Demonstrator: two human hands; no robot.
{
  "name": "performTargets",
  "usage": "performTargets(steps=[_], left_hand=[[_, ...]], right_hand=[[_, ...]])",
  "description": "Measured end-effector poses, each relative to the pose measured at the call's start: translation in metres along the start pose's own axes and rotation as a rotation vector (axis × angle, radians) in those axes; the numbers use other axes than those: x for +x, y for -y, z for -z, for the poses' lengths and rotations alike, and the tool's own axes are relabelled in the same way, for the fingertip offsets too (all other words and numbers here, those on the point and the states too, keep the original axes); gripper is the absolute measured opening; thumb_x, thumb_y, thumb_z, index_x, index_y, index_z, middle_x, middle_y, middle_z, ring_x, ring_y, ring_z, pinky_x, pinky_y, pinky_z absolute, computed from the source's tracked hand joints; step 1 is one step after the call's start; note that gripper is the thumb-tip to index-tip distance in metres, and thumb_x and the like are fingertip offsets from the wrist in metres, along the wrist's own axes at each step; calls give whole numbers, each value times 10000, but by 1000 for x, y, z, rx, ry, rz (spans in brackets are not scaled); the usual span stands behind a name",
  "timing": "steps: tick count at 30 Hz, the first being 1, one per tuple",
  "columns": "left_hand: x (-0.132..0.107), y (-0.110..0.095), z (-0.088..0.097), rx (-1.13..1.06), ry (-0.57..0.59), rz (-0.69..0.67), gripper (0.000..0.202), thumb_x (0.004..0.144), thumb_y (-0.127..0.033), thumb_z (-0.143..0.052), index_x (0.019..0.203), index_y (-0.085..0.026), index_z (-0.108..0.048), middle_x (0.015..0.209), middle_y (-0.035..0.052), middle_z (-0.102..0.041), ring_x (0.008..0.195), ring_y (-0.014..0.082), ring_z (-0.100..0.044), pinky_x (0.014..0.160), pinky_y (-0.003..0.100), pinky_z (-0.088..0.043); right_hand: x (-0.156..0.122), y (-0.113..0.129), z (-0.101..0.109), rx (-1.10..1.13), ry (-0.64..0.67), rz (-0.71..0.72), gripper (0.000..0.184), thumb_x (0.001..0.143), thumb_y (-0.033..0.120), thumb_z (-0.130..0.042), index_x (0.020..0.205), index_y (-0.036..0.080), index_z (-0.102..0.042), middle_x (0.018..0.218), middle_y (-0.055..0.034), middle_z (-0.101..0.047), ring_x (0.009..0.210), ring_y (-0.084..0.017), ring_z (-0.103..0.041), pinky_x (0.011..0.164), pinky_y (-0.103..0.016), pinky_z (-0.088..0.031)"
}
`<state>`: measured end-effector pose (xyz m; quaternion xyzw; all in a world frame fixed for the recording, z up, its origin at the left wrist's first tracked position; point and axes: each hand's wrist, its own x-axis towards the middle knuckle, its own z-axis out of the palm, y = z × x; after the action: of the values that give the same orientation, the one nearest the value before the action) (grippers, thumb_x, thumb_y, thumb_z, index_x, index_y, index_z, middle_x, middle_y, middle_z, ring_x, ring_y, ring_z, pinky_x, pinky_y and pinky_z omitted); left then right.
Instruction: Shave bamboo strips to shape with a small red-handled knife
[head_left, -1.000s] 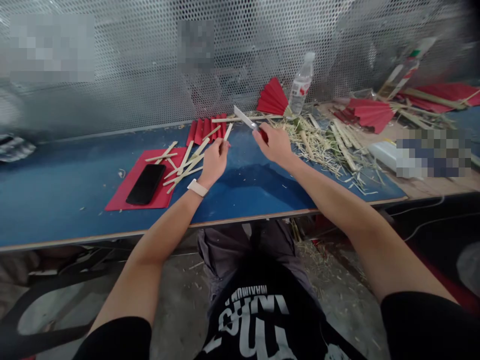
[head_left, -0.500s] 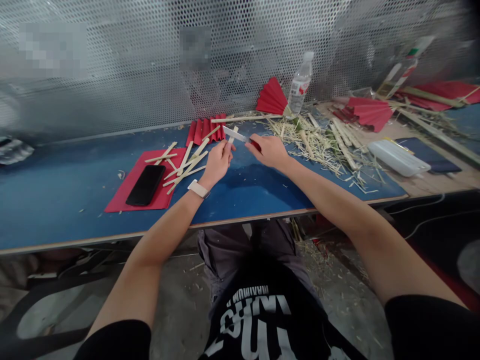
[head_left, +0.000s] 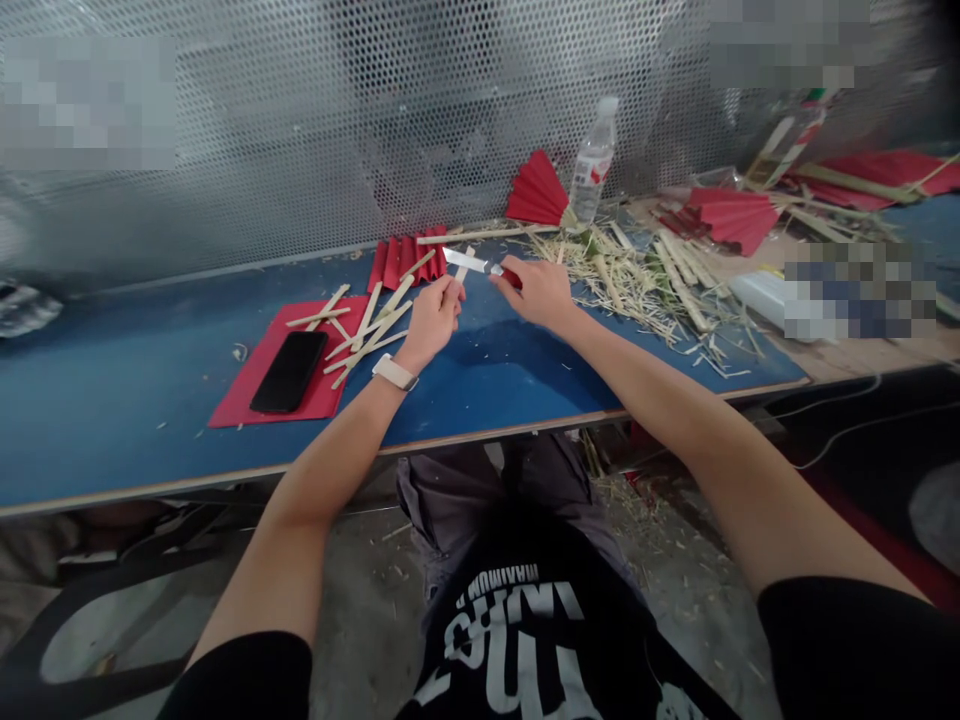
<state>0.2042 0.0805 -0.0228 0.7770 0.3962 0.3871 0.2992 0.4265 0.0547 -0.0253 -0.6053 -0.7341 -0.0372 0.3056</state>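
My left hand [head_left: 437, 316] is closed around a short, pale bamboo strip [head_left: 465, 263], whose upper end sticks out past the fingers. In my right hand [head_left: 538, 290] is a knife [head_left: 466, 261] with a red handle, its blade pointing left across the strip. Left of my hands, several cut strips [head_left: 381, 328] lie in a loose heap, partly over a red sheet [head_left: 232, 385]. Behind my left hand stands pleated red paper [head_left: 397, 262].
A black phone [head_left: 291, 371] rests on the red sheet. Shavings [head_left: 630, 285] spread on the blue table [head_left: 135, 400] to the right. Behind them are a red paper fan [head_left: 537, 190] and a water bottle [head_left: 595, 160], near a perforated metal panel [head_left: 285, 130].
The view has shifted slightly. Both hands keep their hold, and the knife blade still crosses the strip, its face now catching more light.
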Motion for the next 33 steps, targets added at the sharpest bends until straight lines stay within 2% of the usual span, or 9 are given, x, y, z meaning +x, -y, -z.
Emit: performTargets(steps=[3,6,9,11,19,22,26,29,33], left_hand=[[-7,-5,1,-39,-11,28,372,1193,-423,-409,872,-262,-506,667,-32,-456,515,117,-408,518,279,-377],[-17,-10,2,35,44,-46,342,1170,-389,-472,863,-251,-533,686,-13,-518,570,125,-489,554,280,-394],[-20,-10,0,34,23,-55,323,1167,-351,-450,878,-250,-552,728,2,-576,615,131,-538,587,286,-418],[-17,-8,-2,10,-23,-33,311,1169,-336,-444,900,-249,-575,744,1,-591,623,127,-545,601,286,-433],[-10,-11,3,-333,17,159,257,1157,-258,-438,1080,-229,-681,775,-11,-557,561,96,-462,518,251,-404],[-10,-11,6,-377,37,115,149,1120,-210,-535,1107,-234,-681,846,-5,-589,603,87,-518,553,238,-452],[-13,-14,7,-345,102,71,104,1117,-231,-607,1067,-209,-696,842,-4,-629,577,76,-562,549,237,-479],[-17,-17,5,-235,189,71,153,1106,-303,-690,1032,-179,-742,842,29,-716,540,76,-579,565,250,-526],[-21,-18,2,-191,318,59,247,1083,-406,-761,1051,-165,-807,820,57,-759,543,91,-615,579,262,-547]], right_hand=[[10,-15,-4,52,-61,-65,571,1160,648,-386,1235,227,-764,1076,-182,-809,1001,-380,-722,856,-464,-453],[22,-58,2,133,-218,-342,713,1170,693,-251,1160,197,-761,1002,-211,-777,925,-368,-697,801,-475,-473],[26,-103,13,58,-339,-383,725,1147,763,-290,1096,209,-755,993,-200,-759,987,-375,-692,874,-499,-478],[26,-116,16,79,-324,-350,744,1147,779,-263,1051,226,-750,946,-172,-742,958,-355,-685,864,-488,-483],[19,-64,3,84,-104,-137,658,1152,739,-335,998,246,-744,882,-139,-701,879,-331,-664,851,-481,-506],[15,-55,4,128,-48,-93,718,1121,819,-328,976,249,-740,878,-140,-695,887,-335,-666,838,-486,-527],[10,-46,10,412,22,-107,859,1023,984,-307,1087,259,-763,815,-90,-659,743,-265,-626,685,-437,-543],[7,-34,15,637,85,-175,825,954,1015,-462,1172,273,-749,750,-34,-607,580,-197,-509,546,-396,-479],[2,-20,20,725,222,-166,683,883,924,-709,1135,291,-751,665,8,-564,531,-182,-468,519,-383,-439]])
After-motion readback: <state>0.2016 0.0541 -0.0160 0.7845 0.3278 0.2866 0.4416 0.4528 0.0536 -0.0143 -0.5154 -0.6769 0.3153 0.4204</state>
